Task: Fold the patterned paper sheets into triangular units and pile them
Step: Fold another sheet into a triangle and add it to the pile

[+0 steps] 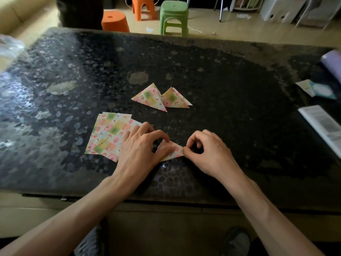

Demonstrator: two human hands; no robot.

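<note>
Paper sheets (108, 135) partly under left hand (137, 148) (stools (174, 17) beyond table (221, 89)).

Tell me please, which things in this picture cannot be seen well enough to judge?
- Head view: the paper being folded is mostly covered by the left hand and right hand; its fold stage is unclear.
- Flat sheets: overlapping, so their count is uncertain.
- Booklet and purple roll: cut off by the right edge.
- Plastic bag: blurred.
</note>
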